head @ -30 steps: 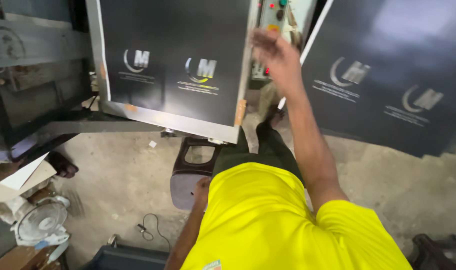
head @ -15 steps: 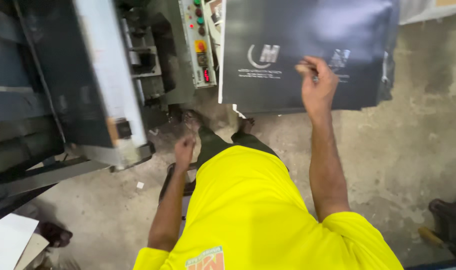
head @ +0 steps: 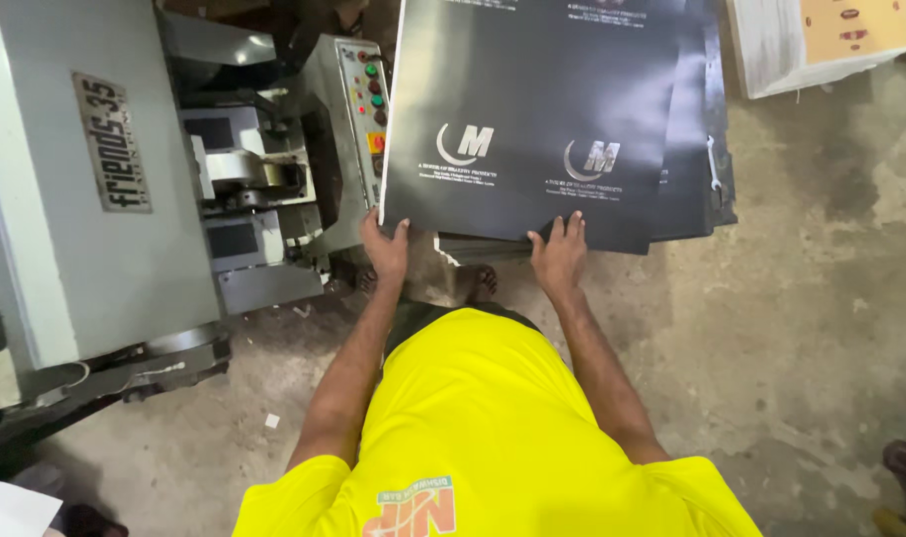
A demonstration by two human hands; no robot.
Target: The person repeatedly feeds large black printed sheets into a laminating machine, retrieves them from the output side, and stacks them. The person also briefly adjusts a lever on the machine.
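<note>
A large dark printed sheet (head: 542, 109) lies on top of a stack of similar dark sheets (head: 696, 149) in front of me. My left hand (head: 384, 249) grips the sheet's near left corner, fingers under its edge. My right hand (head: 559, 254) presses flat on the near edge of the same sheet, fingers spread. My yellow shirt (head: 473, 438) fills the bottom of the view, and my feet show just below the stack.
A grey machine (head: 85, 199) stands at the left, with a control panel of coloured buttons (head: 373, 99) right beside the stack. A white-sided stack with a tan top (head: 821, 40) sits at the top right. Bare concrete floor (head: 801, 318) spreads to the right.
The view has swung down onto the stack. My left hand has come up from near my leg to the sheet's corner. My right hand has slid down to the sheet's near edge.
</note>
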